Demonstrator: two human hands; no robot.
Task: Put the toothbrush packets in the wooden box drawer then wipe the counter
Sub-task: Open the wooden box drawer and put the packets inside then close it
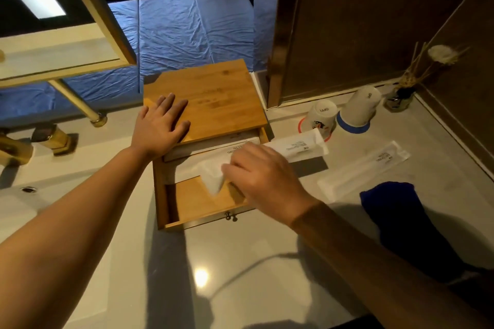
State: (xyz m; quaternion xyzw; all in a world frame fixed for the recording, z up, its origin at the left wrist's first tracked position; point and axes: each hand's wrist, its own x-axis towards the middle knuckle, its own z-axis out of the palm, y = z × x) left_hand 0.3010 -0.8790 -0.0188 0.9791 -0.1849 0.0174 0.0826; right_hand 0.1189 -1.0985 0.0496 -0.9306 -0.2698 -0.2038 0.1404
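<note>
Midway through: right hand (263, 181) fingers pinching one toothbrush packet (299, 145) over the open drawer (197, 200), left hand (160, 125) flat, fingers spread, on the wooden box (213, 93); second packet (366, 168) and blue cloth (395, 211) waiting on bench (240, 262), wiping not yet begun.

The front part of the open drawer (197, 201) is bare wood and can be reached from above. Its rear is overhung by the box top (213, 99). Two upturned cups (344, 112) stand right of the box; bare counter (240, 270) lies in front.
</note>
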